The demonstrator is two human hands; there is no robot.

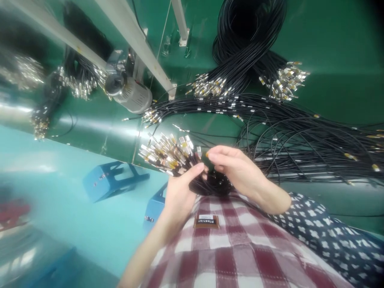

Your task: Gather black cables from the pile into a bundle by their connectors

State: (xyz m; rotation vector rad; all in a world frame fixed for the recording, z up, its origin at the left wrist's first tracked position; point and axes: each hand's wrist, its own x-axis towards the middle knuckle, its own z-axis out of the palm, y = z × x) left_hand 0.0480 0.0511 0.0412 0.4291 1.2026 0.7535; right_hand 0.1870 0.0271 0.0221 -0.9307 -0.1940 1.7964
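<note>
Close to my body, my left hand (181, 194) is wrapped around a thick bundle of black cables (211, 184). The bundle's silver and yellowish metal connectors (168, 152) fan out beyond my thumb, toward the left. Just right of these ends, my right hand (237, 166) is closed in a pinch, thumb and fingers together. A tiny yellow-orange spot shows at its fingertips, but I cannot make out what they hold. Behind my right wrist, many loose black cables (300, 140) spread over the green table (339, 52).
A large coiled cable bundle (249, 36) lies at the back. A grey-white cylindrical device (132, 94) stands by pale metal posts (141, 36). More cable bundles (81, 76) are at the left. Blue stools (105, 180) stand on the floor beyond the table edge.
</note>
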